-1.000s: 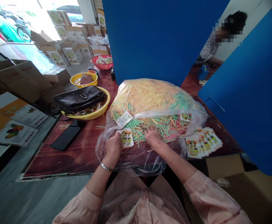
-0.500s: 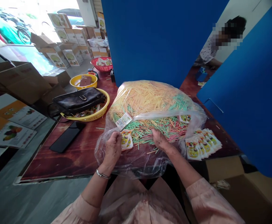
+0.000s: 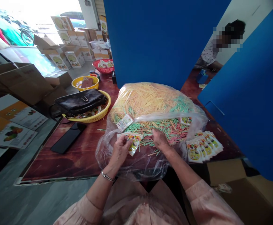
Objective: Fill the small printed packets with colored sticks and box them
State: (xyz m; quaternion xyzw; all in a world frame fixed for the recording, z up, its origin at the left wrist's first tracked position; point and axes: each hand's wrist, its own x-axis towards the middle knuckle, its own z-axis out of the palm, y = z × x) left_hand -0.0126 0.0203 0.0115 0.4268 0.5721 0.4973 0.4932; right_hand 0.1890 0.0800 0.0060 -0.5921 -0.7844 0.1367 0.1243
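A large clear plastic bag (image 3: 198,120) lies open on the table, full of thin coloured sticks (image 3: 148,97) in yellow, green and pink. My left hand (image 3: 121,148) is closed on a small printed packet (image 3: 135,143) at the bag's near left edge; another packet seems to lie just behind it. At the near side of the loose sticks, my right hand (image 3: 160,140) has its fingers curled together, and what they pinch is hidden. A pale packet (image 3: 125,122) rests on the bag above my left hand. One more packet (image 3: 186,120) shows under the plastic at the right.
Fanned packets (image 3: 203,147) lie right of the bag. To the left are a black phone (image 3: 67,139) and a yellow basket (image 3: 89,118) carrying a black handbag (image 3: 80,102). Blue panels (image 3: 150,40) stand behind. A person (image 3: 211,53) sits beyond. An open carton (image 3: 239,193) is low right.
My left hand has moved slightly right and turned, and the packet is now held up between its fingers. My right hand stays nearly in place among the sticks.
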